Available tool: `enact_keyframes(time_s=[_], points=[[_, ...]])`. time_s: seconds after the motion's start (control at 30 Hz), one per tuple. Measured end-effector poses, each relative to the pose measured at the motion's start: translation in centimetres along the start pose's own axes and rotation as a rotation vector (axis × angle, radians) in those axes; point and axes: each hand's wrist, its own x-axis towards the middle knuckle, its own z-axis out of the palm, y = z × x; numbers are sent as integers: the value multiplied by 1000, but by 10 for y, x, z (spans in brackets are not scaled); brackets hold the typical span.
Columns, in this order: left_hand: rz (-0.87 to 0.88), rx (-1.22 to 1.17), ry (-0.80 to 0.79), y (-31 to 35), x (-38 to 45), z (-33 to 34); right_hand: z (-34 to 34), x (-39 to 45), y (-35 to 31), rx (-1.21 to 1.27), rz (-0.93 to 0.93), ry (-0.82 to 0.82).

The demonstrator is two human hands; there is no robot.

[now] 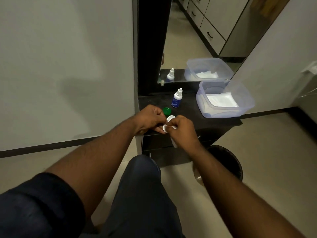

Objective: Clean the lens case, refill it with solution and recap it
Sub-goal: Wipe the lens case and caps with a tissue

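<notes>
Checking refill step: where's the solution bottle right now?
Head view: the solution bottle stands upright on the dark cabinet top, just beyond the green cap, left of the plastic container.

Lens case (pixel 169 123): white, two round wells joined side by side, both uncapped, held tilted above the desk's (pixel 188 115) front edge between both hands.

Green cap (pixel 166 111): round, off the case, lying on the desk just behind it.

Tissue (pixel 174 143): white, partly hidden, pressed at the case with a tail hanging below.

Solution bottle (pixel 177 99): small, white with blue label and white nozzle cap, upright, behind the green cap.
</notes>
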Motion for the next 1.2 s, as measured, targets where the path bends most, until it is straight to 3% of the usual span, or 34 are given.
enact_keyframes(time_s=[0.07,0.13,0.17,0.23,0.3,0.4,0.5,0.67,0.73,0.9,1.0,1.1,1.2], points=[[2,21,-2,1,-1,0,-22,8,0,-60,-100,-235],[-4,15,4,1,-1,1,-38,20,1,-279,-218,-399],[-2,8,6,0,0,1,-41,23,-3,-451,-307,-384],[8,-5,0,-1,1,0,-32,18,-8,-706,-510,-181],[9,-13,-10,-2,3,0,-15,1,-4,-652,-524,41],[-3,-12,-2,-3,6,0,9,-16,6,-357,-259,245],[-13,-11,6,-3,6,0,13,-18,0,-86,48,295],[-19,-25,23,-5,5,0,15,-16,-6,-92,135,301],[-20,-38,27,-5,6,0,20,-15,-7,28,235,347],[-26,-34,78,-5,6,1,28,-4,-11,641,688,435],[-6,-2,104,-5,5,2,30,-2,-16,958,847,453],[-6,-8,103,-3,3,1,27,2,-15,971,821,404],[-40,-89,63,-2,3,0,17,5,-5,575,518,265]])
